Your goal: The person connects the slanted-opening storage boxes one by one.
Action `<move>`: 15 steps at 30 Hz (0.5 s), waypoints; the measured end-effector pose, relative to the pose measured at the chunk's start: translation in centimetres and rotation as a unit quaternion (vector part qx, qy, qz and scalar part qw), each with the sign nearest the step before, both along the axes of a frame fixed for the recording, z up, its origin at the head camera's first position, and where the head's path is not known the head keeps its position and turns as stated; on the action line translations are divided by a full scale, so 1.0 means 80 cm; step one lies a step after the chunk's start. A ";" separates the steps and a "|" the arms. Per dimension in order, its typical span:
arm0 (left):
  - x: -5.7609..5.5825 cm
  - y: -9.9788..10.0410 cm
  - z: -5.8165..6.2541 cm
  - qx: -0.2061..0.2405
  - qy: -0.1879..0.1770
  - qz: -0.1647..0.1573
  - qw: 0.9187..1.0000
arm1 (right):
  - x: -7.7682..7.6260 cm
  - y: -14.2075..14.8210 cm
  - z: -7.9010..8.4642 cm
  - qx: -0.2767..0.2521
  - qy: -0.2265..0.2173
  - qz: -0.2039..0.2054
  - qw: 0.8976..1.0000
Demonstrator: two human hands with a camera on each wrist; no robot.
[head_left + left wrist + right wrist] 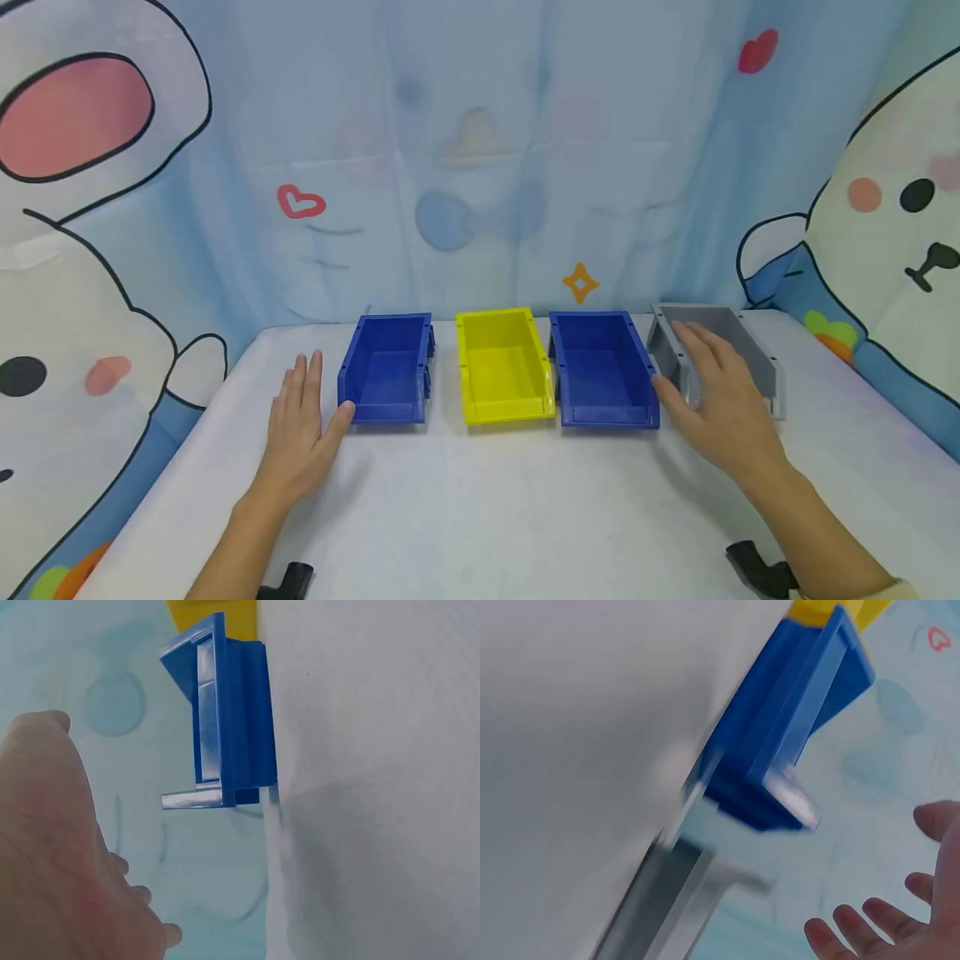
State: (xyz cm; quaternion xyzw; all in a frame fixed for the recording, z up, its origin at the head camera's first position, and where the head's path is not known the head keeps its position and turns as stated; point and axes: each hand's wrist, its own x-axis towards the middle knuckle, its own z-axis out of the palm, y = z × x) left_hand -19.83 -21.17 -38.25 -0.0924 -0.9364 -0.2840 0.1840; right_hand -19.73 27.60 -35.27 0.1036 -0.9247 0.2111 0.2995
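Note:
Four bins are several in a row, so I name each: a blue bin (384, 367) at the left, a yellow bin (504, 362) beside it, a second blue bin (606, 367), and a grey bin (776, 385) at the right end. My left hand (300, 433) hovers by the left blue bin with fingers straight, holding nothing; in the left wrist view that bin (232, 720) stands apart from the hand (67, 855). My right hand (723, 404) is over the grey bin, fingers extended. The right wrist view shows the hand (900, 915) apart from the grey bin (679, 900).
All the bins stand near the back edge of a white table (480, 508). Behind it hangs a light blue cartoon curtain (480, 167). Black straps or mounts (288, 581) show by both wrists at the front.

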 end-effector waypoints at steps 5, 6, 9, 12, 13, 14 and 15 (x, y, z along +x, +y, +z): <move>-0.008 0.001 -0.003 0.050 -0.037 -0.016 0.998 | -0.003 -0.024 -0.001 -0.019 0.001 0.012 1.000; -0.010 0.001 -0.004 0.060 -0.047 -0.020 0.997 | -0.003 -0.029 -0.002 -0.026 -0.002 0.017 1.000; -0.014 0.000 -0.004 0.084 -0.077 -0.024 0.993 | -0.006 -0.044 -0.003 -0.042 -0.003 0.034 0.999; -0.018 -0.001 -0.007 0.102 -0.098 -0.025 0.990 | -0.010 -0.060 -0.002 -0.054 -0.010 0.047 0.997; -0.019 -0.001 -0.008 0.106 -0.104 -0.024 0.989 | -0.011 -0.065 -0.002 -0.055 -0.013 0.049 0.997; -0.020 -0.001 -0.009 0.110 -0.108 -0.024 0.988 | -0.012 -0.070 -0.002 -0.057 -0.017 0.051 0.997; -0.021 -0.001 -0.010 0.112 -0.113 -0.023 0.987 | -0.013 -0.074 -0.002 -0.059 -0.024 0.053 0.997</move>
